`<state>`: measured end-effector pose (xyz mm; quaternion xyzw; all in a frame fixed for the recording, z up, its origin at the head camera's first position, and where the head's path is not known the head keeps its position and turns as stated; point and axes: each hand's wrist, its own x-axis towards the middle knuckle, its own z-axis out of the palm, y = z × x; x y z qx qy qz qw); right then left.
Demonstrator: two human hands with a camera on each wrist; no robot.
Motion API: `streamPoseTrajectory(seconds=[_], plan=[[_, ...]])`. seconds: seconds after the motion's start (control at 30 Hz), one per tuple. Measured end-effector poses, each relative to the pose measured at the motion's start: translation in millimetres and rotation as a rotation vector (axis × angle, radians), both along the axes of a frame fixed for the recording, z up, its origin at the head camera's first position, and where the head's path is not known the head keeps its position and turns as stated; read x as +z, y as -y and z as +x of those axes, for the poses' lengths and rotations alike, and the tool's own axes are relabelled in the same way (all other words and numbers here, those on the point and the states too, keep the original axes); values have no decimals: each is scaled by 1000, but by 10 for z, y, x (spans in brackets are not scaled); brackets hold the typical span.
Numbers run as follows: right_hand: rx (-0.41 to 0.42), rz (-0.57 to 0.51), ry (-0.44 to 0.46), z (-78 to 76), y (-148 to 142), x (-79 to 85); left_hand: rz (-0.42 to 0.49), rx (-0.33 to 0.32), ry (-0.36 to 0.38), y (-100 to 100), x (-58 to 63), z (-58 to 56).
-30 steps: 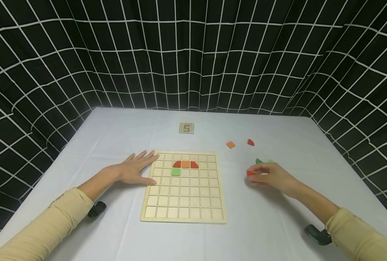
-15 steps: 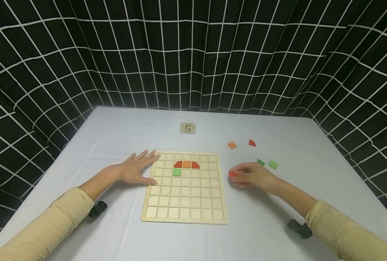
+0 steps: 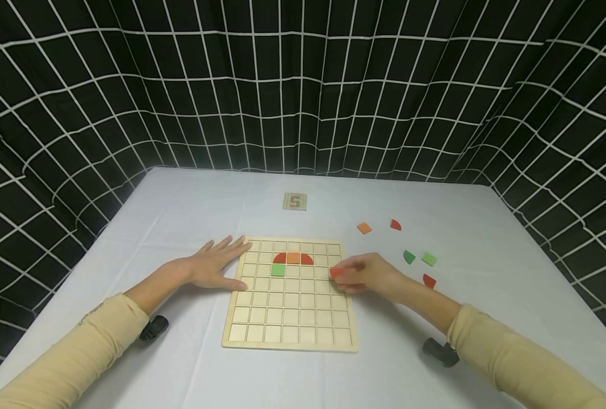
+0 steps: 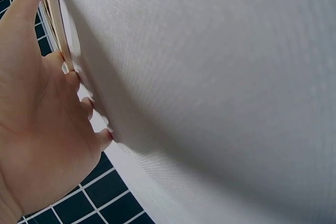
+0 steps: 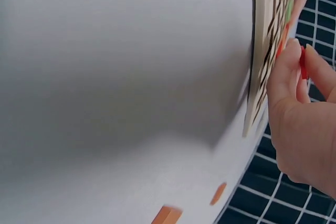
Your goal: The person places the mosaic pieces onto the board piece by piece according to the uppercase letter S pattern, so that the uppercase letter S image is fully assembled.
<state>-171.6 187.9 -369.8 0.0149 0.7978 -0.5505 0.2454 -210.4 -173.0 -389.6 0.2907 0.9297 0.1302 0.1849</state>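
My right hand (image 3: 366, 274) pinches a small red piece (image 3: 335, 273) between thumb and fingertips over the right edge of a wooden grid board (image 3: 292, 318). The right wrist view shows the red piece (image 5: 303, 62) edge-on between the fingers. My left hand (image 3: 210, 265) lies with spread, straight fingers at the board's left edge, thumb and fingertips touching its rim. Near the board's top, a red quarter-round (image 3: 280, 258), an orange square (image 3: 293, 258) and another red quarter-round (image 3: 306, 259) sit in a row. A light green square (image 3: 278, 270) lies below the left one.
Right of the board lie an orange square (image 3: 364, 228), a red quarter-round (image 3: 396, 225), a dark green quarter-round (image 3: 409, 257), a light green square (image 3: 429, 259) and another red quarter-round (image 3: 429, 281). A small patterned card (image 3: 295, 201) lies behind the board on the white table (image 3: 200, 199).
My right hand has moved left with the red piece, from the loose pieces to over the board's right edge, uncovering several pieces behind it. The left hand has stayed in place.
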Motion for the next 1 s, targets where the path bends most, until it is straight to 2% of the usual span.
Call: streamPoseTrajectory(seconds=[0.43,0.77,1.0], plan=[[-34,-13,-30,-8,282,-28,6,-4,-9,9,-23,-10],[-46,-72,85,21,534,-14,5,-8,-13,15,-23,-8],[-19,-98,106,49,722,-23,-1,-9,-14,19,-33,-14]])
